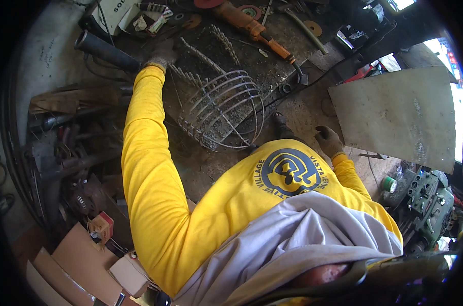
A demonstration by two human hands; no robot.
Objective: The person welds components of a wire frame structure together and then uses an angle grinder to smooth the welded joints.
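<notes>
My left hand (163,54), in a dark glove, reaches over the dirty work table (272,56), beside the end of a dark metal pipe (106,51). Its fingers blend into the dark surface, so their grip is unclear. Several twisted metal rods (203,55) lie just right of that hand. Nearer to me, a rounded cage of curved metal bars (218,98) sits at the table's edge. Down at my right side hangs my right hand (328,141), also gloved, with its fingers loosely bent, apart, and nothing visible in them.
An orange angle grinder (241,23) lies at the table's far side near abrasive discs (249,11). A large metal sheet (394,112) stands at right, above a green machine (429,199). Cardboard (81,255) and pipes (78,166) crowd the left.
</notes>
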